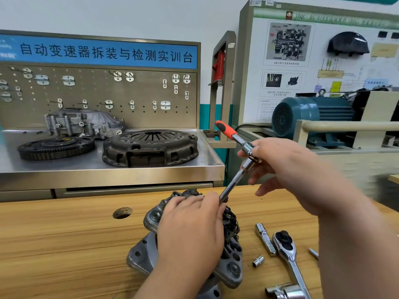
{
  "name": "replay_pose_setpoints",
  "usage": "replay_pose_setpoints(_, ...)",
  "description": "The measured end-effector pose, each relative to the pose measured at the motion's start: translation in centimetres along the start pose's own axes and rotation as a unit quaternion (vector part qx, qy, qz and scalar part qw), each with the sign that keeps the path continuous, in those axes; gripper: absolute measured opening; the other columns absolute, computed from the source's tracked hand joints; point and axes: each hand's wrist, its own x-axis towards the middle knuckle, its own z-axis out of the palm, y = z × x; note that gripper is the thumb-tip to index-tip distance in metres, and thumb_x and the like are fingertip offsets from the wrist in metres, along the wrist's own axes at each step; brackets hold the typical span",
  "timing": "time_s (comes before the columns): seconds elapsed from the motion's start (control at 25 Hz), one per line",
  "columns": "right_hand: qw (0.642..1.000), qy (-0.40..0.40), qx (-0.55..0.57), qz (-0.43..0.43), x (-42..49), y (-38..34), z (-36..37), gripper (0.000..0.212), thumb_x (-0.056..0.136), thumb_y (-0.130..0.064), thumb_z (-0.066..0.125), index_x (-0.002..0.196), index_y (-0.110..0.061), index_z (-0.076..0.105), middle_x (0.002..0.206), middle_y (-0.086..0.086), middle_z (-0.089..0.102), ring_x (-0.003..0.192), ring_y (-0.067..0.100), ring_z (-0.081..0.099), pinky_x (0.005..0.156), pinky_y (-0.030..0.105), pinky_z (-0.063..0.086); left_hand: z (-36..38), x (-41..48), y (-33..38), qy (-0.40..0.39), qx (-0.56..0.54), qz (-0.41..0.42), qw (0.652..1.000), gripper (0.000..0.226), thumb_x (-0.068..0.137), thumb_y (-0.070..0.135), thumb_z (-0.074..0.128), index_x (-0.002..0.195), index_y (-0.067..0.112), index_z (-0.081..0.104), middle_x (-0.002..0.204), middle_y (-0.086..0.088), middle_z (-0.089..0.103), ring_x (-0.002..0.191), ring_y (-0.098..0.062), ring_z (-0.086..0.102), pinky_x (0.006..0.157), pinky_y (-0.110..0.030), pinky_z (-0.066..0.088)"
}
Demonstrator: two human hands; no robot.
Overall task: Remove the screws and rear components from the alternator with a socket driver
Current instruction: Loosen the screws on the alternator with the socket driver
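The grey alternator (146, 251) stands on the wooden bench, its dark rear parts (231, 223) facing right. My left hand (190, 229) lies over its top and grips the housing. A socket driver (235, 180) with an orange handle slants down from the upper right, and its tip meets the alternator's rear just beside my left fingers. My right hand (287, 169) pinches the driver's chrome shaft near the handle with thumb and fingertips. The screw under the tip is hidden.
A ratchet wrench (289, 253), an extension bar (264, 238), a small socket (258, 261) and larger sockets (282, 291) lie on the bench at the right. A hole (122, 212) is in the benchtop. Behind stand a steel table with a clutch cover (151, 147), a flywheel (56, 147) and a pegboard.
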Motion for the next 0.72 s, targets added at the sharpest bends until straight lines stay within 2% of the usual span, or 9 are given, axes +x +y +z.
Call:
replay_pose_setpoints(0.08,0.997,-0.006,-0.079,-0.003,0.6,-0.9,-0.4,0.029,0.094,-0.022,0.042,0.093,-0.004,0.064,0.069,0.002,0.067,0.064,0.018,0.064,0.057,0.038,0.055,0.0,0.0,0.0,0.0,-0.003,-0.001,1.0,0.024,0.09,0.032,0.036,0.068,0.025,0.043,0.05,0.015,0.049,0.05,-0.006,0.051,0.071,-0.026,0.045)
replay_pose_setpoints(0.2,0.977,-0.016,-0.211,-0.03,1.2,-2.4,-0.2,0.033,0.097,-0.024,0.039,0.096,0.001,0.061,0.087,0.019,0.067,0.071,0.03,0.059,0.072,0.046,0.055,0.0,0.0,0.0,0.001,-0.001,-0.001,1.0,0.024,0.089,0.032,0.036,0.067,0.025,0.043,0.05,0.015,0.049,0.05,-0.005,0.051,0.072,-0.026,0.046)
replay_pose_setpoints(0.24,0.967,-0.016,-0.249,-0.045,1.3,-2.6,-0.1,0.033,0.098,-0.024,0.037,0.097,0.0,0.06,0.092,0.021,0.065,0.074,0.031,0.058,0.075,0.047,0.053,0.0,0.0,0.0,0.0,0.002,-0.001,1.0,0.025,0.09,0.032,0.036,0.067,0.025,0.044,0.05,0.014,0.049,0.05,-0.006,0.051,0.071,-0.026,0.045)
replay_pose_setpoints(0.32,0.952,-0.028,-0.292,-0.088,1.2,-2.6,-0.3,0.03,0.102,-0.026,0.035,0.095,-0.009,0.058,0.09,0.014,0.064,0.08,0.027,0.06,0.078,0.046,0.051,0.0,-0.1,-0.1,-0.004,0.01,-0.002,1.0,0.027,0.091,0.031,0.035,0.067,0.024,0.044,0.05,0.014,0.049,0.049,-0.006,0.049,0.069,-0.025,0.044)
replay_pose_setpoints(0.4,0.956,-0.054,-0.256,-0.137,0.8,-2.4,-0.4,0.024,0.102,-0.026,0.038,0.091,-0.022,0.059,0.085,0.0,0.064,0.081,0.019,0.06,0.079,0.043,0.053,0.0,-0.1,-0.1,-0.009,0.013,-0.004,1.0,0.028,0.092,0.031,0.033,0.068,0.024,0.046,0.051,0.015,0.049,0.049,-0.006,0.049,0.068,-0.025,0.044)
replay_pose_setpoints(0.48,0.968,-0.068,-0.168,-0.176,0.0,-2.3,-0.3,0.022,0.1,-0.021,0.044,0.091,-0.028,0.063,0.084,-0.008,0.066,0.081,0.013,0.063,0.08,0.04,0.054,-0.1,-0.2,-0.1,-0.015,0.007,-0.008,1.0,0.029,0.093,0.032,0.032,0.069,0.025,0.048,0.053,0.015,0.051,0.051,-0.005,0.05,0.071,-0.026,0.046)
replay_pose_setpoints(0.6,0.976,0.006,-0.131,-0.172,-0.7,-1.4,0.2,0.019,0.097,-0.026,0.048,0.088,-0.029,0.065,0.082,-0.01,0.068,0.077,0.007,0.064,0.075,0.038,0.054,-0.1,-0.1,-0.1,-0.009,-0.001,-0.004,1.0,0.024,0.091,0.032,0.033,0.068,0.026,0.039,0.051,0.014,0.05,0.05,-0.006,0.05,0.072,-0.027,0.047)
replay_pose_setpoints(0.72,0.969,0.122,-0.197,-0.083,-0.9,-0.3,0.9,0.032,0.096,-0.039,0.044,0.08,-0.02,0.065,0.072,-0.002,0.068,0.069,0.015,0.063,0.063,0.04,0.053,-0.2,-0.2,0.1,0.0,-0.002,0.0,1.0,0.024,0.088,0.03,0.035,0.066,0.025,0.042,0.05,0.014,0.05,0.05,-0.007,0.05,0.069,-0.028,0.048)
